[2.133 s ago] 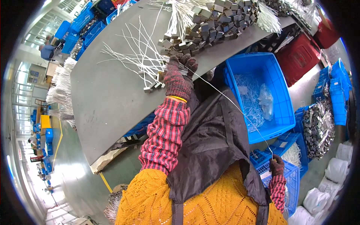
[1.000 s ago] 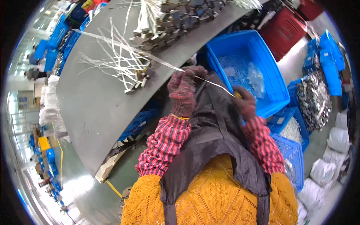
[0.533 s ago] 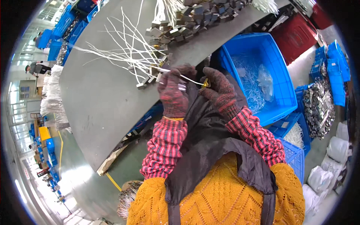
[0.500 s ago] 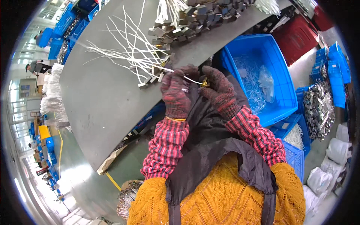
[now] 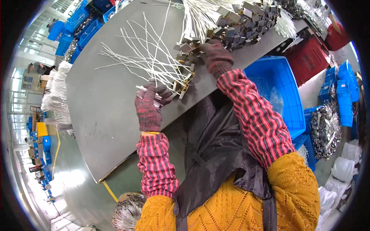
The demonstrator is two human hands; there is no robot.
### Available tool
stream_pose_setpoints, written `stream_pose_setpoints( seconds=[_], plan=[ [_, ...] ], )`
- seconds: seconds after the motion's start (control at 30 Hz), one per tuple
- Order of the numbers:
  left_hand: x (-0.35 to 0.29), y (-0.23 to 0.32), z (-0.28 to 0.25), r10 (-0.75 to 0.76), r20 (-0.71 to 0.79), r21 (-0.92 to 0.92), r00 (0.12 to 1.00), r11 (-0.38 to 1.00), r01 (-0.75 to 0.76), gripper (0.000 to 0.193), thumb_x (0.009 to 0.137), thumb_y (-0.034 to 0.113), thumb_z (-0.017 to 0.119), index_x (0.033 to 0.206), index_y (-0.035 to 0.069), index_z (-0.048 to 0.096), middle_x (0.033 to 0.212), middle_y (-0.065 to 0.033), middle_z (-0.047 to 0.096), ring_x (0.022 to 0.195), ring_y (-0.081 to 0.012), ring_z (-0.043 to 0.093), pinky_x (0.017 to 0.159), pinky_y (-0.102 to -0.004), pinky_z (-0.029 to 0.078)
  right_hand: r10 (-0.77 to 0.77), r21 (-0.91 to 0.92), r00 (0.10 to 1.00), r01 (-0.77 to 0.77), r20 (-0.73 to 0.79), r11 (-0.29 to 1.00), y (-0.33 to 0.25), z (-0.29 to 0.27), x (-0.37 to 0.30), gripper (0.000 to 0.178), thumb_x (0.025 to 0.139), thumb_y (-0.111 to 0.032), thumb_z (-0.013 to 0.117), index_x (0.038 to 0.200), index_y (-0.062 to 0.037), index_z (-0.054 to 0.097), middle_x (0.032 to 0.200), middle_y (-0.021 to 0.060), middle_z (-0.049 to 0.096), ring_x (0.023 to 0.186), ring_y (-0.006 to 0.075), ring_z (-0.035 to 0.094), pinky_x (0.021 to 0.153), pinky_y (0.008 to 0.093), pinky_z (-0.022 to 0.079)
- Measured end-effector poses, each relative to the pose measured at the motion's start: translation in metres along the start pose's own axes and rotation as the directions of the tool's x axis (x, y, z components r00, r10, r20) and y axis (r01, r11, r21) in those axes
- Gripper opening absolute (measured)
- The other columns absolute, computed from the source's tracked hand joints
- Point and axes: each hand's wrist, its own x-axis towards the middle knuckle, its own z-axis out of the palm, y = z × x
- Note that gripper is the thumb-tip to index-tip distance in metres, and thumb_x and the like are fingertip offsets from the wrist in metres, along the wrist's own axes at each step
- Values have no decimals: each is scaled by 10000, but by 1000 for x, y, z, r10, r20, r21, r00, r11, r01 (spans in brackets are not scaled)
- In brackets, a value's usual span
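My left hand (image 5: 148,106), in a dark red and black knit glove, is closed at the near side of a loose bundle of white wires (image 5: 154,67). Short white pieces (image 5: 142,88) stick out from between its fingers. The wires end in small metal parts (image 5: 184,86), some brass-coloured, just right of this hand. In a matching glove, my right hand (image 5: 217,56) reaches forward to the near edge of a heap of grey metal blocks (image 5: 246,25) with white wires. Its fingertips are among the blocks, so what they hold, if anything, is hidden.
Under both hands is a grey table (image 5: 111,115) with a curved edge. At its right stands a blue bin (image 5: 295,104) with white scraps, next to a dark red container (image 5: 308,59). White wire bundles (image 5: 58,96) stand beyond the left edge. Blue crates (image 5: 344,92) are stacked far right.
My hands have parted. The left went left and down beside the wire bundle; the right went forward to the block heap. The brass-coloured part and white wire held between them no longer show there.
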Motion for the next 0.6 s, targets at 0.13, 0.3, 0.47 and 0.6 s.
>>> stream_pose_setpoints(
  seconds=[0.13,0.3,0.47,0.6],
  plan=[
    [-28,-5,20,-19,33,-106,999,994,23,173,970,129,544,1036,-24,589,893,-148,687,771,-270,710,648,-373,606,124,892,968,-248,217,378,-31,-88,-75,255,854,-156,693,1074,-41,632,849,103,664,713,216,665,625,339,538],
    [-70,-58,95,202,501,376,842,825,-422,179,977,82,492,1106,-16,568,1026,-134,682,922,-223,698,794,-350,606,84,915,916,-397,392,69,-28,-148,-207,149,850,-80,689,983,-45,632,836,61,634,577,96,562,467,229,424],
    [-59,-121,159,-438,233,-432,868,754,496,219,976,217,557,1037,8,586,922,-148,685,843,-256,707,744,-402,606,341,890,905,-357,255,282,79,-128,-374,109,827,-24,678,923,-47,632,873,43,621,728,128,598,552,279,465],
    [-63,-120,170,-358,235,-463,904,776,428,248,982,265,562,1038,27,600,881,-159,690,752,-299,695,631,-437,578,405,474,914,-363,16,802,195,-155,-496,126,827,-97,615,936,-50,656,822,45,620,680,134,555,557,261,437]
  ],
)
